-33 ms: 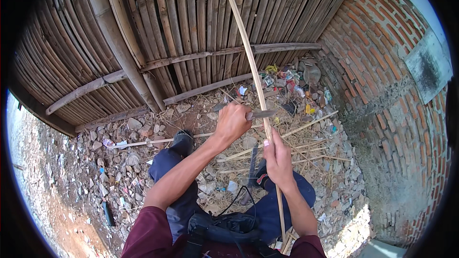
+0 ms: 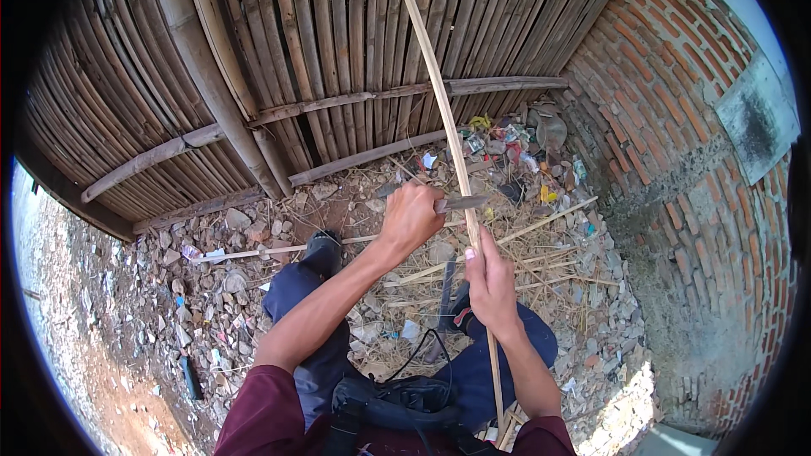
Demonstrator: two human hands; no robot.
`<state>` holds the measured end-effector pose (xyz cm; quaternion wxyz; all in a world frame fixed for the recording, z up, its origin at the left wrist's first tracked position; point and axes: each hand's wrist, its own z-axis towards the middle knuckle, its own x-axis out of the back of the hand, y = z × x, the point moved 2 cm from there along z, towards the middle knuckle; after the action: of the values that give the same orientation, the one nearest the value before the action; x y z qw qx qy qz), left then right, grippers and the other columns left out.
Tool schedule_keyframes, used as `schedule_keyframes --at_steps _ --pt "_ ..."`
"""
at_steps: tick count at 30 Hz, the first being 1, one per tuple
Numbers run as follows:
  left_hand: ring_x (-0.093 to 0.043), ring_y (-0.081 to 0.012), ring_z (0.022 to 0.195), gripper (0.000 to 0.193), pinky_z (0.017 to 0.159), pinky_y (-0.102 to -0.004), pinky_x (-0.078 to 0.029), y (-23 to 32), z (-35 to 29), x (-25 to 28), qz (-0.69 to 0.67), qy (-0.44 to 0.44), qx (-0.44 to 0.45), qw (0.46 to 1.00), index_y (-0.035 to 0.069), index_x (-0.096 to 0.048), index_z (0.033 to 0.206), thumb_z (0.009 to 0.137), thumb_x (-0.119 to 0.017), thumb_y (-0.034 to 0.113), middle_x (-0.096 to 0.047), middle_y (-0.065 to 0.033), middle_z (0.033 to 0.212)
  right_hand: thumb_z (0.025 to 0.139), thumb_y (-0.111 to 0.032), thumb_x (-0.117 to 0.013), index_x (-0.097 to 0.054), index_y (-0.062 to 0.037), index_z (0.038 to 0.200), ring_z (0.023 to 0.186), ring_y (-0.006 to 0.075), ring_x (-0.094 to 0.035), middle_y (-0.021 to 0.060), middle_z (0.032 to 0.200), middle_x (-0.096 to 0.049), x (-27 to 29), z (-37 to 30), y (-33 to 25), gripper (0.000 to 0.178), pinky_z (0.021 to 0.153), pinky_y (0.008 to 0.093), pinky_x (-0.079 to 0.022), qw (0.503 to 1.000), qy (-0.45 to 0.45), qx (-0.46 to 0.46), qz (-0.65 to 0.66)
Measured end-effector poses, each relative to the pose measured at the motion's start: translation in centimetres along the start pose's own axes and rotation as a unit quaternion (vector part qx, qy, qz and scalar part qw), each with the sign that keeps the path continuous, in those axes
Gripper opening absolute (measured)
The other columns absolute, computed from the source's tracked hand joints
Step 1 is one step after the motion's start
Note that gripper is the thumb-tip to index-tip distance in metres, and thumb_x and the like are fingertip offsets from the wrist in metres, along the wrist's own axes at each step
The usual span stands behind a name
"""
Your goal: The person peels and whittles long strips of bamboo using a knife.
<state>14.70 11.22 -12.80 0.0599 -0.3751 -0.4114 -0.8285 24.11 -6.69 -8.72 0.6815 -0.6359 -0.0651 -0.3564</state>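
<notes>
In front of me my left hand (image 2: 411, 218) is closed around a knife (image 2: 465, 202); its dull grey blade sticks out to the right of the fist and lies across a bamboo strip (image 2: 445, 105). The long, pale strip runs from near the bamboo wall down past my right thigh, its far end bowed slightly left. Just below the blade, my right hand (image 2: 492, 283) grips the strip, thumb on top. The knife's handle is mostly covered by my fingers. Whether the edge is cutting into the strip cannot be made out.
More strips (image 2: 549, 219) and shavings lie on stony ground between my legs and to the right. A dark, long tool (image 2: 446, 295) is near my right foot. A bamboo wall (image 2: 338, 34) stands ahead, a brick wall (image 2: 676, 118) right, with litter (image 2: 515, 148) at their corner.
</notes>
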Motion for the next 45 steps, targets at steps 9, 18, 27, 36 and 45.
schedule_keyframes --at_steps 9,18,27,36,45 --pt "-0.071 -0.0461 0.076 0.015 0.073 -0.0546 -0.058 0.2 0.5 0.0 0.017 -0.025 0.023 0.999 0.006 -0.078 0.082 0.069 -0.073 0.007 -0.071 -0.0233 0.076 0.108 -0.014 -0.053 -0.042 0.003 0.156 0.055 0.0382 -0.064 0.0204 0.064 -0.057 0.1 -0.6 -1.2 0.052 0.056 0.0473 -0.046 0.997 0.028 0.009 -0.076" --pt "-0.071 -0.0468 0.078 0.014 0.074 -0.0547 -0.058 0.7 1.2 0.4 0.032 -0.018 0.02 0.999 0.005 -0.078 0.082 0.068 -0.073 0.008 -0.072 -0.0237 0.078 0.108 -0.013 -0.053 -0.043 0.0033 0.156 0.056 0.0384 -0.064 0.0202 0.064 -0.057 0.4 -0.7 -1.8 0.051 0.057 0.047 -0.047 0.997 0.034 0.0 -0.065" --pt "-0.07 -0.05 0.083 0.01 0.076 -0.0559 -0.058 -3.0 5.2 4.1 0.037 0.122 0.054 0.99 0.0 -0.076 0.08 0.077 -0.068 0.004 -0.07 -0.0281 0.081 0.107 -0.01 -0.053 -0.042 0.0053 0.155 0.068 0.0457 -0.07 0.0287 0.078 -0.065 -1.3 -2.7 -1.5 0.052 0.062 0.0493 -0.05 0.997 -0.044 -0.038 -0.051" --pt "-0.065 -0.0528 0.08 0.009 0.072 -0.0599 -0.052 -3.2 4.3 4.6 -0.025 0.09 0.053 0.994 -0.002 -0.067 0.07 0.076 -0.067 0.004 -0.066 -0.0291 0.076 0.105 -0.01 -0.053 -0.044 0.0044 0.155 0.074 0.0456 -0.072 0.0292 0.087 -0.069 -1.5 -1.6 -1.3 0.053 0.068 0.049 -0.053 0.997 -0.044 -0.025 -0.051" --pt "-0.068 -0.0512 0.083 0.01 0.075 -0.0587 -0.056 -4.7 4.6 5.5 0.04 0.106 0.059 0.992 0.003 -0.077 0.079 0.078 -0.071 0.01 -0.07 -0.0275 0.08 0.105 -0.011 -0.055 -0.046 0.0052 0.154 0.072 0.0428 -0.072 0.0282 0.087 -0.07 -1.7 -2.1 -1.1 0.053 0.069 0.0467 -0.054 0.997 -0.05 -0.014 -0.055"
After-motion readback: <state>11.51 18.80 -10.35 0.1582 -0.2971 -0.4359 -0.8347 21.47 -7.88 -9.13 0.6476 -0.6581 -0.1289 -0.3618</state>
